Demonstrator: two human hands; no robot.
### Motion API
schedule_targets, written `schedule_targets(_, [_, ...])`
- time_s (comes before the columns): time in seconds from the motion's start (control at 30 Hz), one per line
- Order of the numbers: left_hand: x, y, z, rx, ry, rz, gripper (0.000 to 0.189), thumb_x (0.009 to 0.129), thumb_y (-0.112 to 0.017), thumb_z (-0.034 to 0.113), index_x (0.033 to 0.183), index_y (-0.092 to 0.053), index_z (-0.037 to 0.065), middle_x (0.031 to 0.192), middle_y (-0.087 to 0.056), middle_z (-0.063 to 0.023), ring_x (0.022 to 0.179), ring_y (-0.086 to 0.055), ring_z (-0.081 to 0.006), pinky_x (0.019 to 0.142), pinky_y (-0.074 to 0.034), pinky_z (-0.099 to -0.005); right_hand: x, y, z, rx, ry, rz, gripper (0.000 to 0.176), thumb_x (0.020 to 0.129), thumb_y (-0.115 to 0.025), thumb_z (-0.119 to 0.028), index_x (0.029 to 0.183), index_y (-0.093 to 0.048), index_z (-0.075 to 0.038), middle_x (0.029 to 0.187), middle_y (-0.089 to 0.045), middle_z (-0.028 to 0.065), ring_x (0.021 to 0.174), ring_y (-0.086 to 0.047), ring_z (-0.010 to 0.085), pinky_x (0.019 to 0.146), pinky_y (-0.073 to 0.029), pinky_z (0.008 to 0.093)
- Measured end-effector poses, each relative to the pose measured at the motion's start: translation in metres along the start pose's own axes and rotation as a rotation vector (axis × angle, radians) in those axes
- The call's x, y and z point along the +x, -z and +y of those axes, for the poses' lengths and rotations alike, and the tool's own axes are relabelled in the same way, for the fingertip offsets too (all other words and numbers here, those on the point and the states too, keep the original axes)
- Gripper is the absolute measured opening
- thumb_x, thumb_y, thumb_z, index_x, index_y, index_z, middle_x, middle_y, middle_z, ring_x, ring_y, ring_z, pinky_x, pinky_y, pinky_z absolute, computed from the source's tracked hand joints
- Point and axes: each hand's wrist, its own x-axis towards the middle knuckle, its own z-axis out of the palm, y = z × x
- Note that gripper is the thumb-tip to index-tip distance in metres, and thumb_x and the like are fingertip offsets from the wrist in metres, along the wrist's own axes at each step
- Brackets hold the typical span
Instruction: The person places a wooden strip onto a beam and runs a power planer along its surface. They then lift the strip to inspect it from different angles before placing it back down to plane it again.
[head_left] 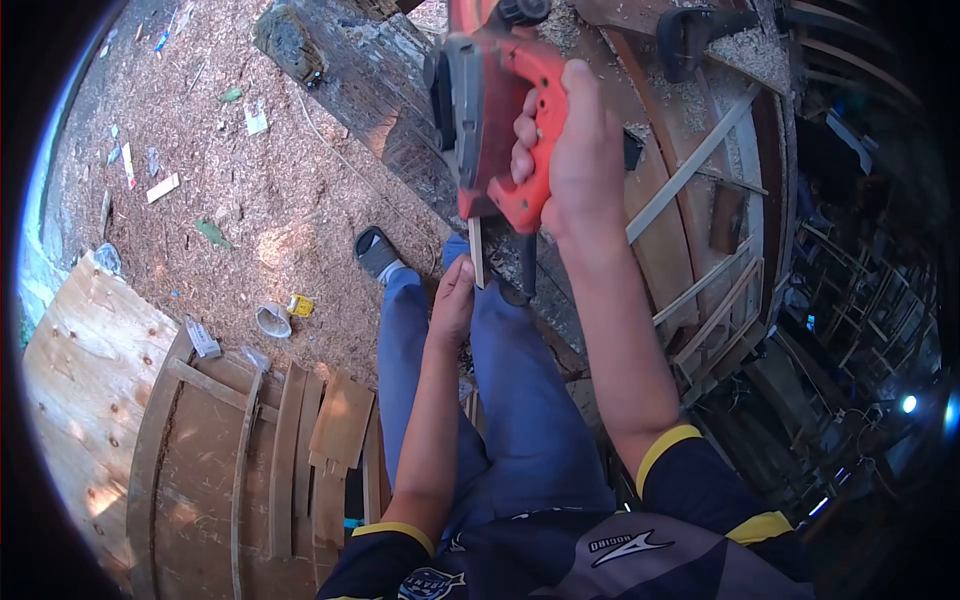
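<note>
My right hand (pixel 585 150) is wrapped round the rear handle of a red electric planer (pixel 477 130), which has a dark grey side and is slightly blurred. A narrow light wooden strip (pixel 477 250) sticks out from under the planer's back end, toward my body. Low down near my knees, the fingers of my left hand (pixel 455 295) pinch the free end of that strip. The planer and strip lie above a thick weathered timber (pixel 385 85). The rest of the strip is hidden beneath the planer.
Wood shavings (pixel 290 170) cover the ground at left, with scraps and a plastic cup (pixel 273 320). Curved wooden frames (pixel 245 450) and a plywood sheet (pixel 90 370) lie at lower left. On the right are boards, slats (pixel 695 165) and a dark clamp-like tool (pixel 685 45).
</note>
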Motion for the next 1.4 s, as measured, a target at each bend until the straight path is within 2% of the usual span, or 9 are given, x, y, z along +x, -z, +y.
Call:
schedule_targets(0.13, [0.000, -0.006, 0.001, 0.020, -0.007, 0.039, 0.029, 0.110, -0.045, 0.032, 0.095, -0.055, 0.009, 0.089, -0.050, 0.0030, 0.085, -0.044, -0.0087, 0.080, -0.038, -0.0255, -0.024, 0.016, -0.002, -0.012, 0.060, -0.023, 0.046, 0.104, -0.043, -0.048, 0.094, -0.056, -0.004, 0.064, -0.049, 0.0026, 0.048, -0.047, 0.0117, 0.046, -0.039, 0.0263])
schedule_targets(0.2, [0.000, -0.007, 0.002, -0.046, 0.031, 0.057, 0.029, 0.109, -0.045, 0.032, 0.097, -0.056, 0.009, 0.091, -0.052, 0.0026, 0.087, -0.046, -0.0086, 0.083, -0.038, -0.0250, -0.047, 0.034, 0.010, -0.011, 0.039, -0.025, 0.048, 0.105, -0.043, -0.045, 0.084, -0.055, -0.004, 0.063, -0.052, 0.0020, 0.045, -0.048, 0.0094, 0.043, -0.040, 0.0263])
schedule_targets(0.4, [-0.004, 0.001, -0.008, -0.145, 0.092, 0.171, 0.023, 0.106, -0.052, 0.021, 0.119, -0.062, 0.005, 0.113, -0.066, -0.0020, 0.104, -0.060, -0.0093, 0.092, -0.047, -0.0262, -0.123, 0.065, 0.060, -0.068, -0.116, -0.031, 0.042, 0.106, -0.042, -0.041, 0.090, -0.055, -0.004, 0.068, -0.053, 0.0014, 0.052, -0.049, 0.0074, 0.048, -0.040, 0.0239])
schedule_targets(0.5, [-0.009, 0.029, -0.023, -0.153, 0.158, 0.070, 0.027, 0.101, -0.054, 0.012, 0.126, -0.062, 0.004, 0.114, -0.068, -0.0028, 0.101, -0.065, -0.0113, 0.087, -0.052, -0.0279, -0.136, 0.068, 0.077, -0.063, -0.154, -0.025, 0.041, 0.106, -0.043, -0.041, 0.090, -0.054, -0.004, 0.069, -0.053, 0.0015, 0.053, -0.049, 0.0069, 0.049, -0.039, 0.0238])
schedule_targets(0.7, [-0.011, 0.018, -0.016, -0.003, 0.131, 0.124, 0.025, 0.102, -0.051, 0.010, 0.123, -0.064, 0.004, 0.112, -0.068, -0.0015, 0.101, -0.064, -0.0105, 0.087, -0.051, -0.0271, -0.111, 0.046, 0.077, -0.070, -0.081, 0.010, 0.044, 0.107, -0.043, -0.043, 0.088, -0.055, -0.004, 0.066, -0.052, 0.0004, 0.050, -0.048, 0.0066, 0.047, -0.038, 0.0242])
schedule_targets(0.9, [0.004, 0.003, -0.003, 0.090, -0.031, 0.072, 0.031, 0.110, -0.042, 0.028, 0.108, -0.063, 0.005, 0.097, -0.059, 0.0028, 0.091, -0.050, -0.0080, 0.085, -0.040, -0.0249, -0.031, 0.014, 0.032, -0.084, 0.010, 0.022, 0.048, 0.106, -0.042, -0.043, 0.081, -0.054, -0.004, 0.063, -0.051, 0.0012, 0.043, -0.045, 0.0086, 0.041, -0.037, 0.0257])
schedule_targets(1.0, [0.004, 0.002, -0.001, 0.099, -0.032, 0.046, 0.033, 0.110, -0.042, 0.032, 0.098, -0.060, 0.007, 0.089, -0.052, 0.0036, 0.085, -0.043, -0.0081, 0.080, -0.037, -0.0257, -0.001, 0.001, 0.008, -0.043, -0.011, -0.008, 0.048, 0.104, -0.042, -0.048, 0.090, -0.056, -0.004, 0.064, -0.051, 0.0033, 0.046, -0.047, 0.0127, 0.045, -0.041, 0.0285])
schedule_targets(1.2, [0.004, -0.009, 0.002, 0.078, -0.045, 0.106, 0.032, 0.110, -0.043, 0.030, 0.093, -0.056, 0.007, 0.088, -0.051, 0.0036, 0.084, -0.044, -0.0078, 0.081, -0.037, -0.0255, -0.046, 0.026, 0.017, 0.038, -0.003, 0.013, 0.046, 0.105, -0.040, -0.042, 0.085, -0.054, -0.004, 0.063, -0.051, 0.0032, 0.046, -0.047, 0.0105, 0.044, -0.040, 0.0268])
schedule_targets(1.4, [-0.004, 0.002, -0.014, -0.175, 0.061, 0.163, 0.027, 0.107, -0.051, 0.024, 0.121, -0.062, 0.004, 0.112, -0.065, 0.0015, 0.104, -0.058, -0.0069, 0.093, -0.045, -0.0250, -0.117, 0.059, 0.063, -0.068, -0.140, 0.016, 0.044, 0.106, -0.040, -0.040, 0.088, -0.056, -0.003, 0.065, -0.053, 0.0035, 0.050, -0.050, 0.0092, 0.048, -0.043, 0.0259])
